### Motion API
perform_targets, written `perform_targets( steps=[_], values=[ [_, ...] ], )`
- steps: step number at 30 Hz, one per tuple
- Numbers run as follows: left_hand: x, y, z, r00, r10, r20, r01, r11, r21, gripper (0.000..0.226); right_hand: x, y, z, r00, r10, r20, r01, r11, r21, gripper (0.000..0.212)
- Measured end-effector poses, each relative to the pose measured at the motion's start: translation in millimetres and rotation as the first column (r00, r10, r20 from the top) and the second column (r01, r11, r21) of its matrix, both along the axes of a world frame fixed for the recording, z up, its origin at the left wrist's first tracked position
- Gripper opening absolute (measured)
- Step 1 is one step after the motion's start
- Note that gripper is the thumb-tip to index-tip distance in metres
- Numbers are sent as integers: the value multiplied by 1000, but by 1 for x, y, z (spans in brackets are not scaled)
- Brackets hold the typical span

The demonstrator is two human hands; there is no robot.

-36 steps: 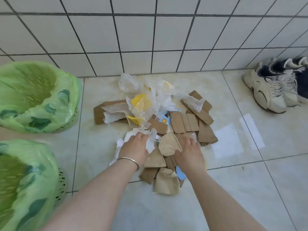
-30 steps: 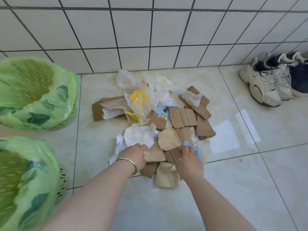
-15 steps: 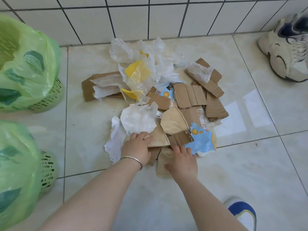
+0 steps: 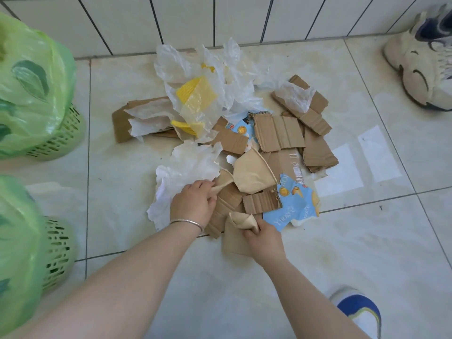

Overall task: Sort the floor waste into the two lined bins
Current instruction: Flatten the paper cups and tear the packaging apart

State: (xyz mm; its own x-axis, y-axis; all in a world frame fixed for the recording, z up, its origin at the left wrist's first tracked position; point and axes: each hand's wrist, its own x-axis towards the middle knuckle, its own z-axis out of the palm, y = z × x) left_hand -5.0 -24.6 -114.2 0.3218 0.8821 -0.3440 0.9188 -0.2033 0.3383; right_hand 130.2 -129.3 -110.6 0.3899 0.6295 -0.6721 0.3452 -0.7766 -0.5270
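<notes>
Both hands, previously flat on the pile, are now gripping paper: left hand (image 4: 193, 204) closing on a brown scrap (image 4: 223, 183), right hand (image 4: 263, 237) on a crumpled cup (image 4: 241, 222); sorting is beginning.

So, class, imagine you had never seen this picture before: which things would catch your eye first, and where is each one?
First, the heap of torn cardboard, crumpled clear plastic and brown paper in the middle of the tiled floor. Next, the two hands at its near edge: the left hand and the right hand each grip a brown paper piece. Then two green-lined bins at the left.
</notes>
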Motion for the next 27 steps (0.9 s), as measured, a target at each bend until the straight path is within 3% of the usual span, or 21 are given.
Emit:
perform_targets(
  steps=[4, 8, 12, 19, 23, 27],
  values=[
    [-6, 3, 10, 943, 250, 220, -223, 964, -143, 22, -2, 4, 10, 899, -318, -301, 315, 947, -60, 11],
    [-18, -1, 13, 856, 433, 284, -373, 896, -242, 18, -13, 12, 8, 831, -446, -332, 440, 892, -98, 10],
    [-31, -2, 4, 710, 638, 297, -505, 756, -415, 18, -28, 27, 6, 831, -503, -238, 502, 862, -72, 16],
    [-36, -2, -10, 418, 853, 311, -497, 502, -708, 5, -54, 52, -2, 852, -493, -176, 501, 866, 0, 22],
    [-39, 2, -5, 387, 857, 341, -471, 502, -726, 7, -53, 54, -2, 882, -434, -181, 444, 896, 17, 16],
    [-45, 6, 4, 379, 841, 385, -486, 535, -691, 9, -47, 46, 11, 869, -398, -293, 422, 906, 20, 16]
  ],
)
